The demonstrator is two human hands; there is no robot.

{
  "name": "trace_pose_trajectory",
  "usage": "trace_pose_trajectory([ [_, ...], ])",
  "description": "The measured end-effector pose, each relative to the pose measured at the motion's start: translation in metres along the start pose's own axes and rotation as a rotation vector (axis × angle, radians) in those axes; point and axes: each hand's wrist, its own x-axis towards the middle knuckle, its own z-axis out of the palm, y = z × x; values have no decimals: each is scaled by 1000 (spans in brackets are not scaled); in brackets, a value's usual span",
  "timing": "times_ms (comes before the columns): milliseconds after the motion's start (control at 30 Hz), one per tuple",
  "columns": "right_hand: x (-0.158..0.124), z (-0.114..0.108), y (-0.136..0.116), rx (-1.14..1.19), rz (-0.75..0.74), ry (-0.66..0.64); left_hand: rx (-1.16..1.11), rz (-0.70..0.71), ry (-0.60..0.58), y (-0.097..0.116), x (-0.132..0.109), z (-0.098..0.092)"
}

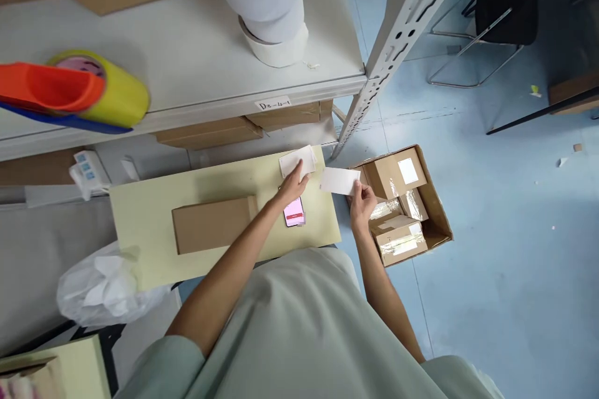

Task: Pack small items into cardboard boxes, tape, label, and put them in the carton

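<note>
My right hand (pixel 362 202) pinches a blank white label (pixel 340 181) by its right end, held past the table's right edge. My left hand (pixel 293 187) rests with fingers apart on a small stack of white labels (pixel 299 161) at the far right corner of the pale yellow table (pixel 145 218). Just below that hand lies a phone (pixel 294 212) with a pink screen, partly covered by the wrist. A closed brown cardboard box (pixel 210 224) sits on the table to the left of my forearm.
On the floor at right, an open carton (pixel 437 209) holds several taped boxes. A shelf (pixel 187 62) above the table carries paper rolls (pixel 271 6) and a tape dispenser (pixel 60 87). Its metal post (pixel 388 43) rises at right. A plastic bag (pixel 107 287) hangs at left.
</note>
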Motion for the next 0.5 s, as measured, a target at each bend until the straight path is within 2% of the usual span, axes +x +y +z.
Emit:
trace_pose_trajectory([
  [133,-29,-17,-28,82,-55,-114,-337,-46,-50,25,-84,-3],
  [233,-49,-23,-45,87,-84,-190,-382,-82,64,46,-138,-14],
  [333,-66,-23,-58,81,-112,-265,-319,-67,177,64,-175,-33],
  [500,-96,-13,-79,85,-148,-364,-256,-31,246,74,-214,-68],
])
